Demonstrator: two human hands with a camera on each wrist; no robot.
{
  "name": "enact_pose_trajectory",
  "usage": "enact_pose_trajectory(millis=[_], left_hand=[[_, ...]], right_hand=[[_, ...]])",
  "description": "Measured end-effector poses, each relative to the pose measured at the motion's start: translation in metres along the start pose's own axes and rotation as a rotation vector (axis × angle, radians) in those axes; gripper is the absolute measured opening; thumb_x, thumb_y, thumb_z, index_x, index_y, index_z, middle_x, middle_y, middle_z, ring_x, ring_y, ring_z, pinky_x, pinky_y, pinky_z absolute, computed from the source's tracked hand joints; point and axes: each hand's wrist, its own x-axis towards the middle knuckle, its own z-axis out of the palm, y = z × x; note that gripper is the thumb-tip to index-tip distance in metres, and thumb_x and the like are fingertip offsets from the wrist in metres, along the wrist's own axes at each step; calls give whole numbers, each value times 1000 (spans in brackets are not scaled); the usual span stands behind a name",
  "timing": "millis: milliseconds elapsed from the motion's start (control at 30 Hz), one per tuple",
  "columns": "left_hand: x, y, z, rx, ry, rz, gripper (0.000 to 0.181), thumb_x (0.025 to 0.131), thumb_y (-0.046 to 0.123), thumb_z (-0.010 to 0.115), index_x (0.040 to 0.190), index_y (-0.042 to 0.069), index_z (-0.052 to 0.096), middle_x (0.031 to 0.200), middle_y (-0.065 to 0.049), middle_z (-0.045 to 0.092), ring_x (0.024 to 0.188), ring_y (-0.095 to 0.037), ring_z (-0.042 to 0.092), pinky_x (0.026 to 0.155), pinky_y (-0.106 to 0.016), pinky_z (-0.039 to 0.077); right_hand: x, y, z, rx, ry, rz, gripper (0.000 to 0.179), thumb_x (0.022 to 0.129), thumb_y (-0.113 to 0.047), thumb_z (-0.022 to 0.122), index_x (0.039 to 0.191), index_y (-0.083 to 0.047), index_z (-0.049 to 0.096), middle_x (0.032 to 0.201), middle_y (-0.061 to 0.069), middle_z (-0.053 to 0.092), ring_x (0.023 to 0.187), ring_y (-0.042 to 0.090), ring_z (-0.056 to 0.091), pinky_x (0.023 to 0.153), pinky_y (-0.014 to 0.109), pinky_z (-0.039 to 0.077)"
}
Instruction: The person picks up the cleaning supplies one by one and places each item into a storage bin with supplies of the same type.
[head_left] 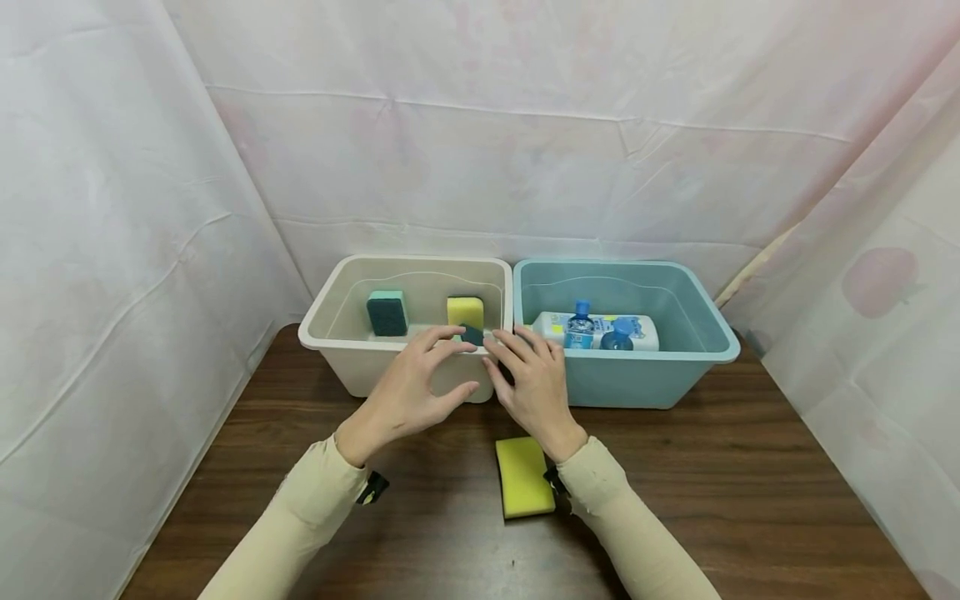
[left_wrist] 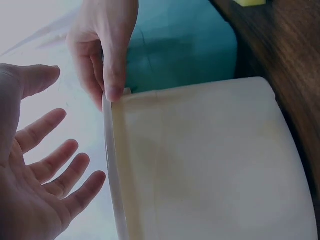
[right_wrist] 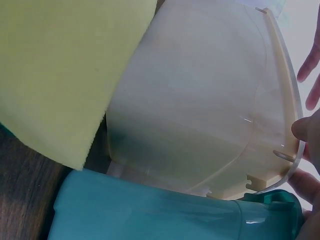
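Note:
The beige bin [head_left: 405,354] stands at the middle left of the table, its front wall facing me. My right hand [head_left: 531,379] grips its front rim near the right corner, thumb on the outer wall and fingers over the inside. Above the same rim my left hand [head_left: 411,383] has its fingers spread apart with nothing in them; the left wrist view shows the fingers beside the rim. Inside the bin are a green sponge [head_left: 387,314] with a dark face, a yellow sponge [head_left: 466,311] and a dark sponge [head_left: 471,335] between my hands, partly hidden.
Right beside it, a teal bin [head_left: 622,379] holds a white pack [head_left: 645,332] and two blue-capped bottles [head_left: 580,327]. A yellow sponge [head_left: 523,479] lies on the brown wooden table [head_left: 435,517] near my right wrist. Pale curtains [head_left: 480,167] hang behind and on both sides.

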Motion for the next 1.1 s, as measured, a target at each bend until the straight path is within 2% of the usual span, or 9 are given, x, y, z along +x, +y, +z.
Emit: enact_pose_trajectory(millis=[233,567,833,1100], left_hand=[[-7,1,2,-1,10,4,50,92,32,85,136,13,70,151,-12,59,141,-32,57,115,-53,50],[-19,2,10,-22,10,9,51,92,31,85,137,12,70,150,-11,59,141,-30,57,115,-52,50],[-32,6,30,-51,-88,-27,56,93,36,84,140,12,67,154,-9,57,142,-27,55,116,-50,50],[-49,10,56,-109,-231,-99,65,92,43,83,147,15,62,158,-10,51,144,-31,54,115,-55,50]], right_hand=[[0,0,0,3,27,-14,30,97,-29,80,125,-17,80,130,5,77,130,36,64,99,53,46],[0,0,-1,9,-2,5,29,100,-30,76,127,-19,79,133,3,76,133,34,63,102,51,45],[1,0,0,12,36,-10,31,97,-28,80,126,-18,80,130,4,77,130,35,64,99,52,46],[0,-1,-1,17,9,11,30,100,-30,76,128,-19,79,133,3,76,133,33,62,101,51,45]])
